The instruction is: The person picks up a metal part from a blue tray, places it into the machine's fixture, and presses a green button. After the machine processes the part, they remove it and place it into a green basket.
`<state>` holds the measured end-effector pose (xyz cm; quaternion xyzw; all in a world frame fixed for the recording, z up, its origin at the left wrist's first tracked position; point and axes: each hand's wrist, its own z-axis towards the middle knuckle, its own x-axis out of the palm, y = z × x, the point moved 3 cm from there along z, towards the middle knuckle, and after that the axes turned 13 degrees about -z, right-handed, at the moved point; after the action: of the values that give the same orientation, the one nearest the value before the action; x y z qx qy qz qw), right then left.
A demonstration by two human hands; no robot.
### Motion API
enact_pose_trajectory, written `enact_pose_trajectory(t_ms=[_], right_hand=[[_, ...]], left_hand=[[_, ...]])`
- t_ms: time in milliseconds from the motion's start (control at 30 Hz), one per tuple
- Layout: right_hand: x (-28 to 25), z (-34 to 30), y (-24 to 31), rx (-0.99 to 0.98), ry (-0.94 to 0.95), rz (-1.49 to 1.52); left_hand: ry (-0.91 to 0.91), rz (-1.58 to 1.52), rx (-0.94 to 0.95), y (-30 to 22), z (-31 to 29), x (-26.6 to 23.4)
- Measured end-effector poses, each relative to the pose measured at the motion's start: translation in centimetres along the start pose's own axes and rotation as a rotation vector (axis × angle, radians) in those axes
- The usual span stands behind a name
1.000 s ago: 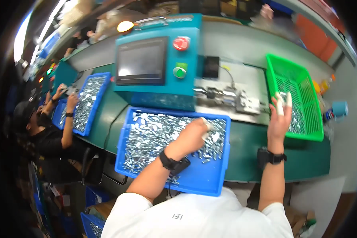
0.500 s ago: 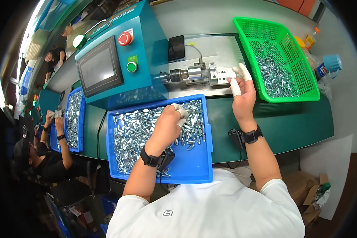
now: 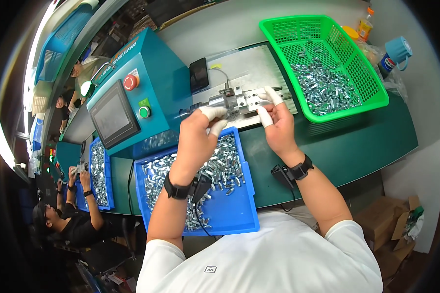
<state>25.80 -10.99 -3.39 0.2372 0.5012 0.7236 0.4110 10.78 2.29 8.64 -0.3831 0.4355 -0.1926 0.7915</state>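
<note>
My left hand (image 3: 199, 139), its fingertips in white finger cots, is raised beside the chuck end of the metal fixture (image 3: 233, 101). Thumb and fingers come together in a pinch; whatever lies between them is hidden. At the fixture's other end, my right hand (image 3: 281, 131) straddles the drilled metal block (image 3: 253, 100), with cot-covered thumb and forefinger apart. A blue tray (image 3: 234, 212) of small shiny metal parts (image 3: 220, 173) sits below my left forearm.
The teal machine (image 3: 154, 83) with a screen (image 3: 113, 115), red stop button (image 3: 130, 82) and green button (image 3: 144, 112) stands at left. A phone (image 3: 199, 74) lies behind the fixture. A green basket (image 3: 322, 117) holds more metal parts. A blue cup (image 3: 398, 49) stands far right; a co-worker (image 3: 78, 227) sits at far left.
My left hand has lifted out of the blue tray and moved up to the fixture's chuck end. My right hand stays at the block. The whole view has shifted a little.
</note>
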Motion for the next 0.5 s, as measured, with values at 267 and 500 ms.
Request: enact_pose_trajectory(t_ms=[267, 500], right_hand=[[0.8, -0.3, -0.5, 0.011, 0.061, -0.070], [1.1, 0.0, 1.0, 0.274, 0.203, 0.105]], left_hand=[[0.069, 0.316, 0.184, 2.9, 6.0, 2.8], [0.154, 0.393, 0.251, 3.8, 5.7, 2.7]])
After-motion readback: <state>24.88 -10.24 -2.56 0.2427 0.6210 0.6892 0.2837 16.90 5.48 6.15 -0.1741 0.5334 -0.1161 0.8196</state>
